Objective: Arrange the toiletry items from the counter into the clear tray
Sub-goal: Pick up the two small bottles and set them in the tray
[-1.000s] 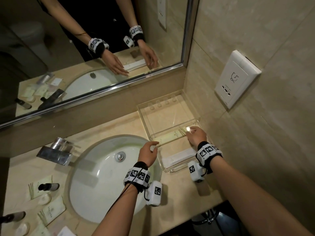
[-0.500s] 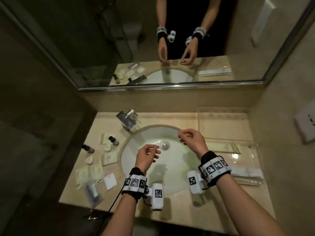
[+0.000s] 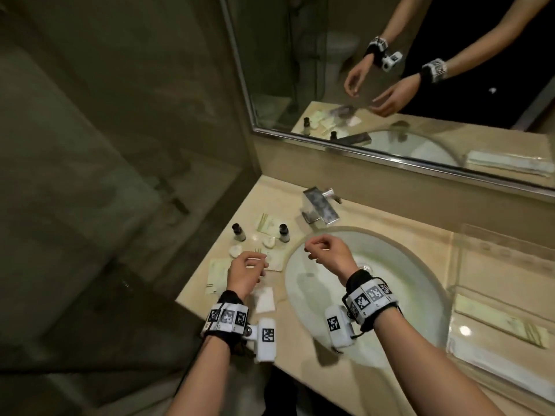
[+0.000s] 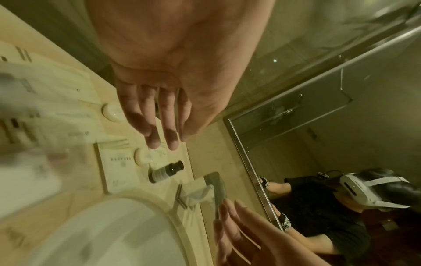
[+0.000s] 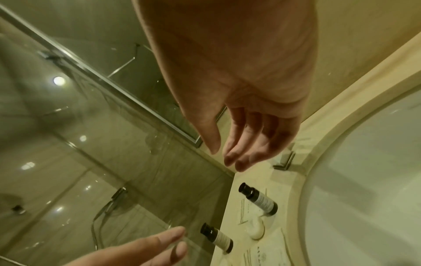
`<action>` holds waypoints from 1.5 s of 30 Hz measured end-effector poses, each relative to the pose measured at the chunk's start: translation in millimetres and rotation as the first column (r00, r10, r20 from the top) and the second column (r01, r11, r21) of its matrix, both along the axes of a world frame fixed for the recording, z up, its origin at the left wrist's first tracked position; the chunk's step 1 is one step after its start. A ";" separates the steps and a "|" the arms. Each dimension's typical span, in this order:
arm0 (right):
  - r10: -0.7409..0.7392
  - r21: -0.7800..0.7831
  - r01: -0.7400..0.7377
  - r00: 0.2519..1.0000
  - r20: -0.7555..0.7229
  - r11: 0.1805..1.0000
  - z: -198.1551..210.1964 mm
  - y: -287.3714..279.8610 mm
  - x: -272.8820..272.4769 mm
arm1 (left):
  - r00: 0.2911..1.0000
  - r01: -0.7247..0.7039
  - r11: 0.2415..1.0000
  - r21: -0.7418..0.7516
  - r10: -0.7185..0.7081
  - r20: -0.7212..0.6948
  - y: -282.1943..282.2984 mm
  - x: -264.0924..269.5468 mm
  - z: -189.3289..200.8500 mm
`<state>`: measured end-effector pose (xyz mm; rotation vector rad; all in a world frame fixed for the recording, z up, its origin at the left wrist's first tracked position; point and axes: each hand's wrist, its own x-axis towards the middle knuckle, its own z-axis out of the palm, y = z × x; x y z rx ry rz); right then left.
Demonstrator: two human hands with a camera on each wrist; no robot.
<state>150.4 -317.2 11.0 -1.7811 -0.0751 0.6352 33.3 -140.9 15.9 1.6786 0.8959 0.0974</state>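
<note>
We hold both hands loose and empty: left hand (image 3: 244,273) left of the sink (image 3: 399,280), right hand (image 3: 329,253) above it. Tray (image 3: 459,298), right of sink, holds two packets; bottles (image 3: 283,233) and sachets remain left.

A second ago the right hand (image 3: 327,253) was down at the clear tray (image 3: 492,322), fingertips on a flat packet inside it, and the left hand (image 3: 244,273) held the tray's near corner. Both hands have since left the tray, which now lies well off to the right of the right hand. The right hand has crossed the sink (image 3: 390,295) and hangs over its left rim, fingers loosely curled and holding nothing. The left hand has moved furthest, now above the packets (image 3: 217,276) on the counter left of the sink, fingers relaxed and empty, with the two small bottles (image 3: 283,233) just beyond its fingertips.
</note>
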 end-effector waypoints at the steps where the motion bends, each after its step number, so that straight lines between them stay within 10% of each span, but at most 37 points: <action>1: 0.002 -0.014 -0.002 1.000 0.006 1.000 -4.9 14.1 3.2 | 1.000 -0.017 1.000 0.000 0.017 -0.004 14.8 3.6 -4.1; 25: -0.164 -0.270 0.188 0.980 0.110 0.944 -87.9 135.7 51.1 | 0.997 0.017 0.997 0.071 -0.011 -0.079 159.5 91.9 -92.5; 30: -0.161 -0.103 0.174 0.979 0.123 0.979 -54.7 128.8 50.3 | 0.993 0.110 0.983 -0.148 -0.102 0.060 154.2 102.9 -65.5; 36: -0.149 0.307 0.168 0.985 -0.084 0.937 1.4 104.7 46.0 | 0.931 0.350 0.794 -0.498 -0.237 0.277 113.8 116.9 -9.5; 45: -0.186 0.430 0.197 0.980 -0.069 0.881 34.5 7.4 41.3 | 0.861 0.488 0.746 -0.453 -0.329 0.387 14.4 127.7 34.6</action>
